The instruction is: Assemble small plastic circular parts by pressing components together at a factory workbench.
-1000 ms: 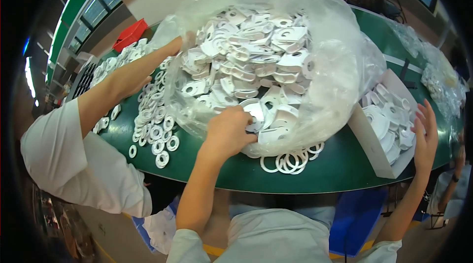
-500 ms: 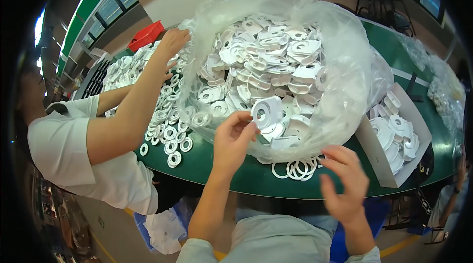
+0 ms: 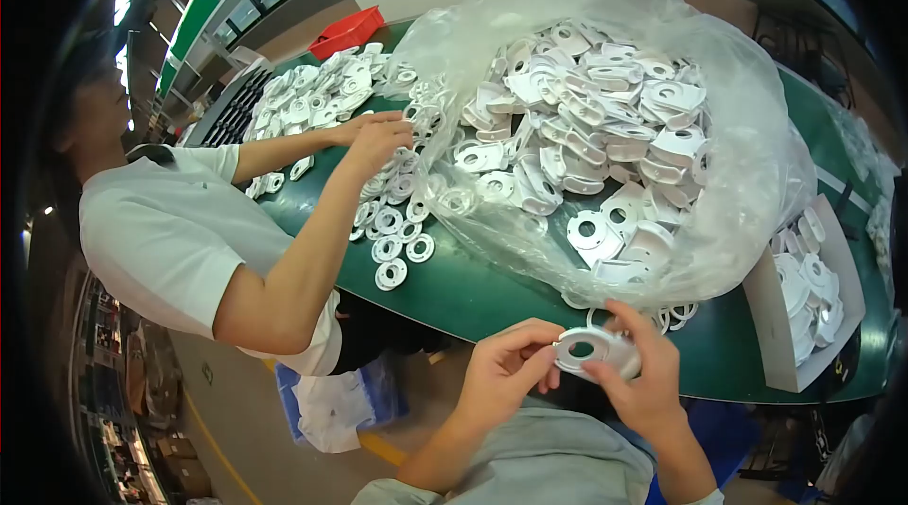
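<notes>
A white plastic part with a round hole (image 3: pixel 579 350) is held up near the table's front edge, in front of my body. My left hand (image 3: pixel 506 368) pinches its left rim between thumb and fingers. On its other side my right hand (image 3: pixel 645 363) grips the part with the thumb in front and the fingers along the top. Just beyond my hands a big clear plastic bag (image 3: pixel 747 174) lies spread, heaped with similar white parts (image 3: pixel 605 98). A few thin white rings (image 3: pixel 676 316) lie by the bag's near edge, partly behind my right hand.
A grey-white box (image 3: pixel 785 335) of white parts stands at right on the green table (image 3: pixel 454 287). To the left, a co-worker's hands (image 3: pixel 378 136) are over loose white rings (image 3: pixel 390 273). A red bin (image 3: pixel 348 30) sits at the far left; a blue bin (image 3: pixel 378 401) is below.
My left hand has brought the white part from above the bag toward me, and my right hand has closed on it. The view has shifted left; the co-worker's raised hand has come down.
</notes>
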Tool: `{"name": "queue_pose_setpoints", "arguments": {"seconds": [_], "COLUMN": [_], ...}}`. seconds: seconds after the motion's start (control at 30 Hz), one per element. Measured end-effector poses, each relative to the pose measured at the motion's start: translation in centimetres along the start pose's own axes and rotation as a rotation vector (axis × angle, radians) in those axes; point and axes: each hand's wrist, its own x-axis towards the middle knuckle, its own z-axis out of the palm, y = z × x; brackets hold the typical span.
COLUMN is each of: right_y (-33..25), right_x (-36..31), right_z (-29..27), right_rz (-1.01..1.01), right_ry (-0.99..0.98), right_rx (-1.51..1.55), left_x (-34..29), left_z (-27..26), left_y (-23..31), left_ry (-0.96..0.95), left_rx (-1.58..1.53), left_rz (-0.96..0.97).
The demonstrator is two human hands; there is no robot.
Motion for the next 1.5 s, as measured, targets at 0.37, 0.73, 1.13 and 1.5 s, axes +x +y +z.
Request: {"name": "queue_pose_setpoints", "arguments": {"seconds": [0.37, 0.73, 1.13, 1.5], "right_y": [3.5, 3.3, 3.2, 3.0], "right_x": [-1.9, -2.0, -5.1, -5.9], "right_z": [1.6, 2.0, -0.2, -3.4], "right_rz": [0.696, 0.762, 0.624, 0.749], "right_ry": [-0.236, -0.190, 0.014, 0.175], "right_rx": [0.995, 1.041, 0.626, 0.754], "left_x": [6.5, 1.9, 0.8, 5.1], "left_z": [-12.5, -1.7, 1.1, -1.2], "left_y": [1.0, -3.0, -3.4, -2.5], "left_ry": [0.763, 0.031, -0.273, -0.053], "left_rx": [1.679, 1.375, 1.218, 1.385], "left_rz": [0.538, 0.912, 0.839, 0.491]}}
